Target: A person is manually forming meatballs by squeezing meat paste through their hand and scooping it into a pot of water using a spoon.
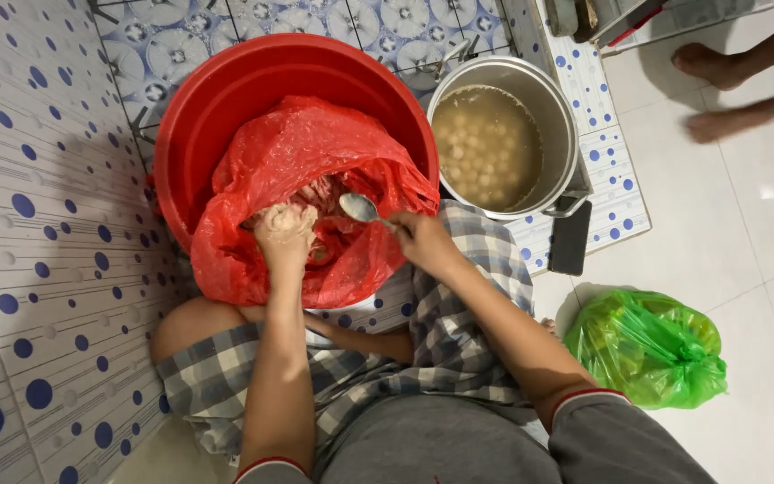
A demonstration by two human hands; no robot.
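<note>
Left hand (285, 231) closes its grip on a lump of pale paste (290, 218), squeezing it over the red bag (288, 161) in the red basin (226, 90). Right hand (421, 240) grips a spoon (360, 208) beside it. Squeeze steadily and scoop cleanly; balls, it seems, float in the pot (559, 116).

Red tub (226, 99), red plastic bag (297, 152) inside it, pale pink paste (320, 193) within. Steel-grey pot (557, 116) holds cloudy tan broth with pale balls (485, 143). Silver spoon (360, 208). Bright green bag (651, 345) on white floor tiles (745, 233). Wall tiles (38, 269) white with blue dots. Checked grey-and-white cloth (459, 314) over the knees.
</note>
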